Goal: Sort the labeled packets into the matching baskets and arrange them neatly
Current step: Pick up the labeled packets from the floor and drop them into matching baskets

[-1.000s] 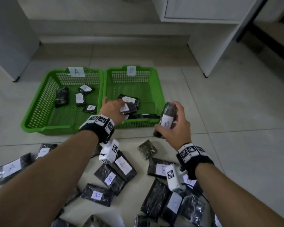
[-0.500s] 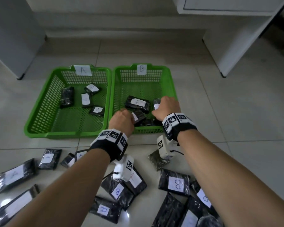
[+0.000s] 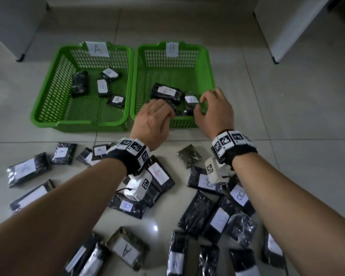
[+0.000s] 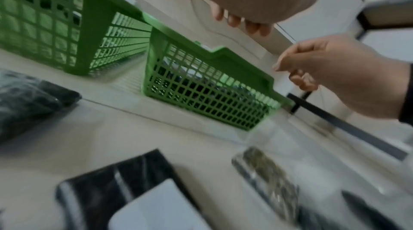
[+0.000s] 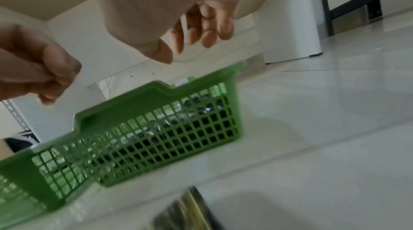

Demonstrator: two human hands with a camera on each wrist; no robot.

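Two green baskets stand side by side on the floor: basket A (image 3: 78,124) on the left, basket B (image 3: 209,62) (image 4: 212,82) (image 5: 156,110) on the right. Both hold several black packets. My right hand (image 3: 201,108) (image 5: 201,36) hovers over basket B's front right corner, fingers loosely curled and empty, just right of a B-labelled packet (image 3: 191,100). My left hand (image 3: 167,114) (image 4: 241,22) is above basket B's front rim with its fingers curled in and nothing in them. Another B packet (image 3: 165,90) lies behind it.
Many loose black packets marked A or B lie on the tiles under my forearms, among them an A packet (image 3: 159,174) and an unlabelled greenish one (image 3: 189,156). A white cabinet leg (image 3: 275,60) stands at the back right and a grey unit (image 3: 20,56) at the back left.
My right hand carried its packet into basket B and let it go there. My left hand has pulled back from the packets toward the front rim.
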